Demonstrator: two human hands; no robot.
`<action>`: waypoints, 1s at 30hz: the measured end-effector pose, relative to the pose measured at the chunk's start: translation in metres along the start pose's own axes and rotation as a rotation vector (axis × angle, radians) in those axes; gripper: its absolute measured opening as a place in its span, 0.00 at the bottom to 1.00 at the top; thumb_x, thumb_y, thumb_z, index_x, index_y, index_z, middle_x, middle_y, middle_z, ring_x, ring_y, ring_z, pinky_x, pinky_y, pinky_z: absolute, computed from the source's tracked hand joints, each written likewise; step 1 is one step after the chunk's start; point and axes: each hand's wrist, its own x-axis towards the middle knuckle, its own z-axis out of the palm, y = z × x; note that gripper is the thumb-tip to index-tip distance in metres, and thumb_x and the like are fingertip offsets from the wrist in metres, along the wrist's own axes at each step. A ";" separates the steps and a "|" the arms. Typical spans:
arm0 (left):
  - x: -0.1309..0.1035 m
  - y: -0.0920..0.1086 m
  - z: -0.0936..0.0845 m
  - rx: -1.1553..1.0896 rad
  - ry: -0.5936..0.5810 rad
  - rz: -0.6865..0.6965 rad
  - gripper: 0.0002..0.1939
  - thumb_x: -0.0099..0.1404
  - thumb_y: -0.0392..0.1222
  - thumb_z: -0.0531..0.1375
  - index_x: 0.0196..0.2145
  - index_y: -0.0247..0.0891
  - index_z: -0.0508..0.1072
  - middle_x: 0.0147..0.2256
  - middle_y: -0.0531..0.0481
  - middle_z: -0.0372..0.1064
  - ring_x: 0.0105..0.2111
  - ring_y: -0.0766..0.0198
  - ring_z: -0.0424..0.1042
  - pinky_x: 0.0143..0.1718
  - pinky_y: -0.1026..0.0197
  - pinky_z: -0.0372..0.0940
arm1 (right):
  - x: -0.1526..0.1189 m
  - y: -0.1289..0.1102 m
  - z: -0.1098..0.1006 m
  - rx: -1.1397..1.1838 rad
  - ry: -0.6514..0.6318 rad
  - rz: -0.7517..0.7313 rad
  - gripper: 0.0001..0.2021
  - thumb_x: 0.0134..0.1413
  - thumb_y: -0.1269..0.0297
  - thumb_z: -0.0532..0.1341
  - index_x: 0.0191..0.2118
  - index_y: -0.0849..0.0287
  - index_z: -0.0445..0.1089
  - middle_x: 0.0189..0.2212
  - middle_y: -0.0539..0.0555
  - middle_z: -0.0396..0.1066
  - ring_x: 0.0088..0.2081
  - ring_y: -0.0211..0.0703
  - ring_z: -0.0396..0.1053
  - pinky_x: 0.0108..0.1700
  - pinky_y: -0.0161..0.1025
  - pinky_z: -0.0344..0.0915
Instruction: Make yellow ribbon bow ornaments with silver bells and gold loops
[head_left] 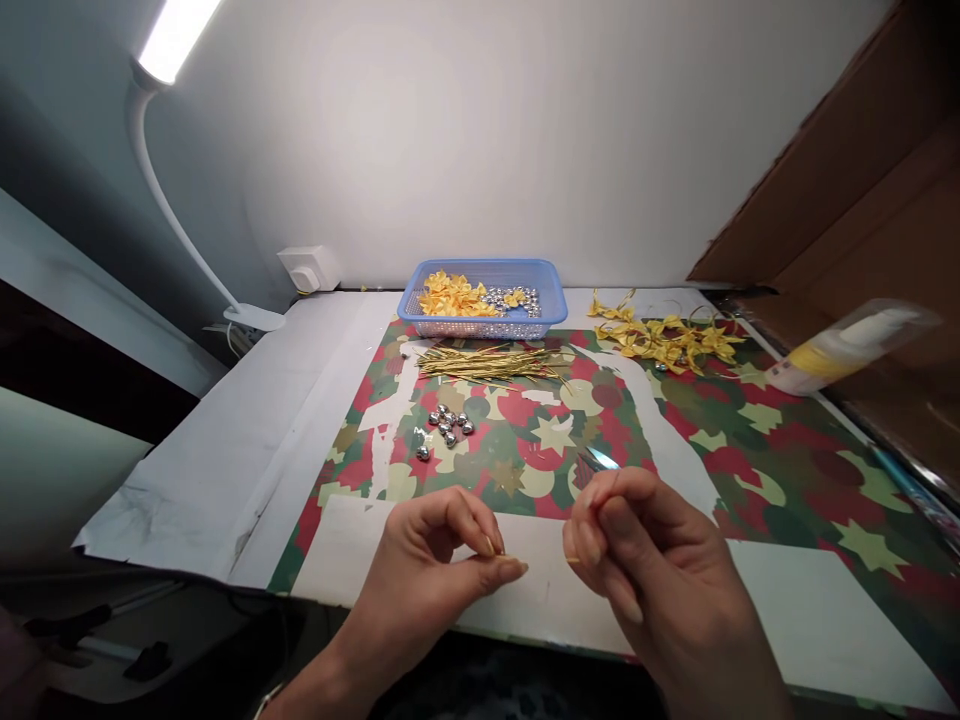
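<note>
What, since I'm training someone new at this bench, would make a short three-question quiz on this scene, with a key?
1. True or false: the gold strips lie between the blue basket and the loose silver bells.
2. Which is inside the basket? (a) white bottle (b) yellow flowers (c) lamp
3. Which hand is nearer the metal blade?

Key: 1. True. 2. b. 3. The right hand.
</note>
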 end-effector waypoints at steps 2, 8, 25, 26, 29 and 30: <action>-0.001 0.002 0.000 -0.068 -0.011 -0.042 0.16 0.51 0.28 0.74 0.19 0.36 0.70 0.25 0.56 0.72 0.26 0.69 0.71 0.31 0.66 0.67 | 0.001 0.004 -0.004 -0.020 -0.017 -0.009 0.08 0.67 0.60 0.62 0.36 0.56 0.74 0.21 0.46 0.65 0.18 0.27 0.55 0.22 0.28 0.53; -0.001 0.003 -0.002 -0.209 -0.039 -0.140 0.15 0.49 0.29 0.76 0.19 0.37 0.72 0.24 0.54 0.78 0.26 0.67 0.74 0.32 0.64 0.69 | 0.001 0.011 -0.013 -0.086 -0.020 -0.015 0.07 0.67 0.59 0.62 0.38 0.54 0.73 0.21 0.46 0.65 0.19 0.28 0.57 0.23 0.28 0.54; 0.005 -0.005 -0.015 0.218 0.058 -0.105 0.06 0.56 0.38 0.73 0.26 0.39 0.79 0.26 0.51 0.79 0.29 0.62 0.75 0.32 0.62 0.68 | 0.001 0.004 -0.008 -0.183 0.083 -0.032 0.10 0.62 0.56 0.67 0.35 0.56 0.74 0.20 0.47 0.66 0.20 0.28 0.58 0.24 0.30 0.54; 0.005 -0.006 -0.016 0.275 0.060 -0.077 0.05 0.57 0.38 0.72 0.27 0.39 0.80 0.27 0.50 0.80 0.29 0.61 0.76 0.33 0.61 0.68 | 0.002 0.005 -0.009 -0.186 0.070 -0.042 0.09 0.63 0.56 0.66 0.35 0.56 0.74 0.20 0.47 0.66 0.19 0.28 0.58 0.24 0.30 0.54; 0.006 -0.007 -0.021 0.439 0.029 0.035 0.03 0.60 0.36 0.69 0.29 0.39 0.81 0.29 0.48 0.79 0.31 0.59 0.75 0.36 0.59 0.65 | 0.003 0.005 -0.015 -0.192 0.041 -0.078 0.08 0.64 0.58 0.65 0.36 0.55 0.74 0.20 0.47 0.66 0.19 0.28 0.59 0.23 0.29 0.54; 0.006 -0.006 -0.022 0.485 0.003 0.067 0.03 0.61 0.35 0.67 0.29 0.38 0.80 0.29 0.48 0.78 0.31 0.59 0.73 0.36 0.59 0.64 | 0.003 0.005 -0.016 -0.194 0.036 -0.089 0.07 0.65 0.59 0.64 0.36 0.55 0.74 0.20 0.47 0.66 0.19 0.28 0.59 0.22 0.28 0.54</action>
